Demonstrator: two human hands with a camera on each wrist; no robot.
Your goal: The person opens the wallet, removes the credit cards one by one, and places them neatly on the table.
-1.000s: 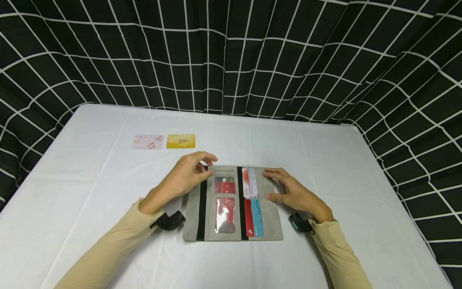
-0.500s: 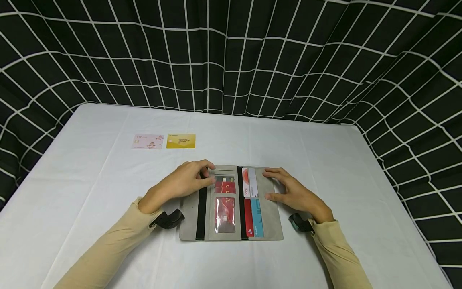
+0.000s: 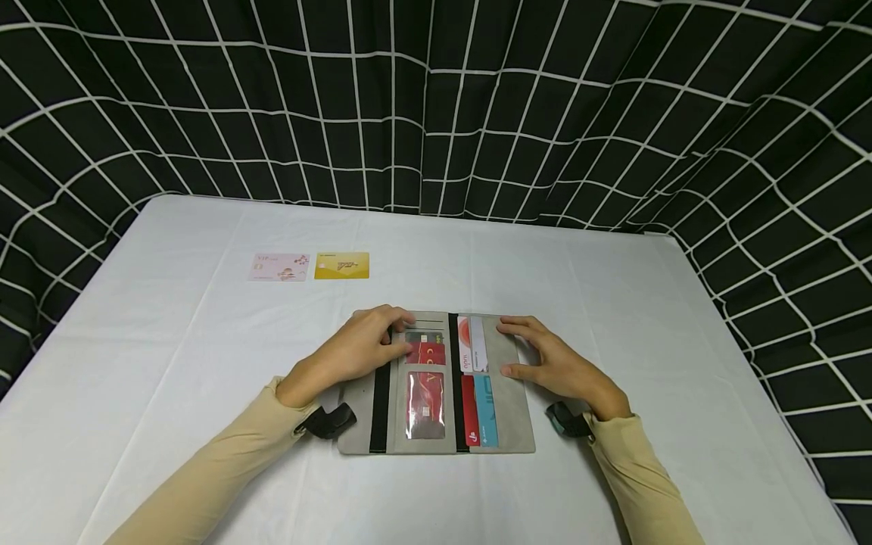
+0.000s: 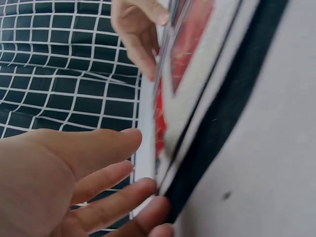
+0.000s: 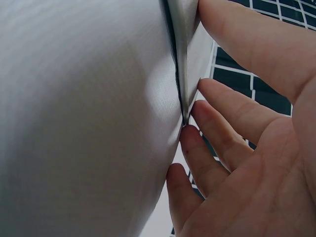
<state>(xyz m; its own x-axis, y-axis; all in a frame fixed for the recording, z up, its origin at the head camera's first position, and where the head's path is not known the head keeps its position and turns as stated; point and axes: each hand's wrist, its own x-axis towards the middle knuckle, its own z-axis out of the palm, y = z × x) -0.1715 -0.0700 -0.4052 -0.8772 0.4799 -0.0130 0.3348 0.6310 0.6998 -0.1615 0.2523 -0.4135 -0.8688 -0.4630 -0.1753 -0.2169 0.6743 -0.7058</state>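
A grey card wallet [image 3: 512, 424] lies spread out on the table. My left hand [image 3: 361, 347] is over its upper left part, thumb and fingers apart and nothing held between them. The thumb points at the red card [image 3: 428, 354] in the upper slots. Below that, another red card shows through a clear window [image 3: 425, 409]. On the right half, a white card [image 3: 479, 344] and a blue card [image 3: 487, 412] stick out of pockets. My right hand [image 3: 555, 365] rests its extended fingertips along the wallet's right edge; the right wrist view shows the fingers [image 5: 197, 153] at that edge.
Beyond the wallet, at the back left, a pink card [image 3: 279, 267] and a gold card [image 3: 342, 266] lie side by side on the white tablecloth [image 3: 579, 288]. A black curtain with white grid lines [image 3: 436, 113] hangs behind the table.
My left hand has come down toward the wallet and shifted slightly right over the slots. The wallet's left flap reaches a little further left. My right hand has stayed put.
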